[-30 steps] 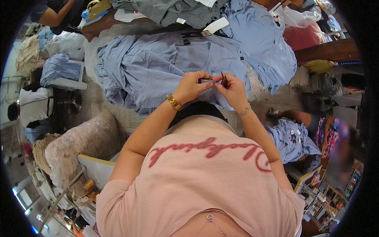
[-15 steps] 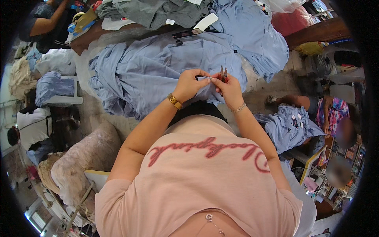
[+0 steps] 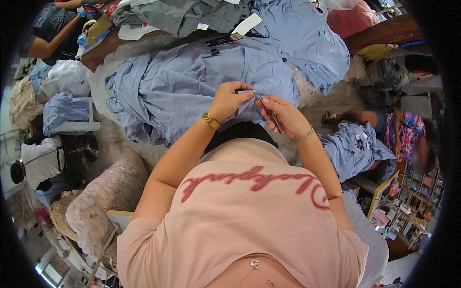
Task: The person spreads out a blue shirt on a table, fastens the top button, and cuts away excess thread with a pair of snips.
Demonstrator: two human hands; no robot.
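Note:
My right hand (image 3: 288, 115) is closed around a pair of thread snips (image 3: 275, 123), whose pointed tip angles up and left toward my other hand. My left hand (image 3: 227, 103) has thumb and forefinger pinched together just left of that tip. What sits in the pinch is too small to make out. Both hands are over a large heap of light blue garments (image 3: 177, 84), which spreads out in front of me. A black tag (image 3: 224, 40) lies on the heap's far side.
Grey garments (image 3: 182, 17) and more blue garments (image 3: 307, 38) lie beyond the heap. At right, a seated person (image 3: 408, 129) has a blue garment pile (image 3: 353, 151). Another person's arm (image 3: 55, 41) shows at far left. A wrapped bundle (image 3: 105, 197) stands left of me.
The snips have turned in my right hand: the blades pointed up and away, and now their tip points left toward my left fingertips. My right hand has shifted slightly nearer and rightward.

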